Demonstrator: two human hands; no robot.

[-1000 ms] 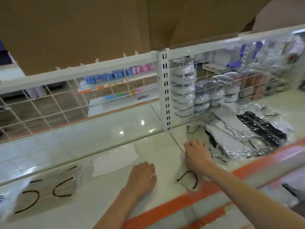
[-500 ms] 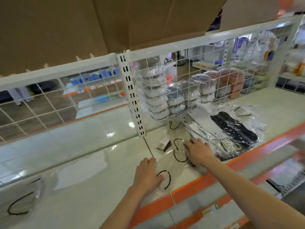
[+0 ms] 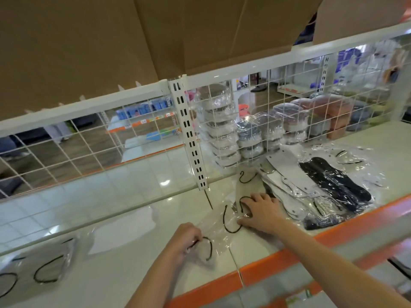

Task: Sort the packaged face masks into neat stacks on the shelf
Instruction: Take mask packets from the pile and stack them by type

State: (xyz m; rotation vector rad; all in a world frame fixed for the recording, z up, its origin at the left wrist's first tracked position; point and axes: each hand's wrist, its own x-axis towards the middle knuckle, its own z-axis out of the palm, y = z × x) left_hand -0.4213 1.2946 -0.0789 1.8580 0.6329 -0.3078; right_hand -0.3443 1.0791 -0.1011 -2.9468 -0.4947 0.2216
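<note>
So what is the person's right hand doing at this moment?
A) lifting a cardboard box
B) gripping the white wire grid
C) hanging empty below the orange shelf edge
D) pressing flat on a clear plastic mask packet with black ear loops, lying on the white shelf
D: the right hand lies palm down, fingers spread, on the clear plastic mask packet with black ear loops, which rests on the white shelf.

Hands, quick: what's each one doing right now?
Left hand: closed, pinching the near end of a clear mask packet.
Right hand: open, pressed flat on the same packet's far end, not gripping.
</note>
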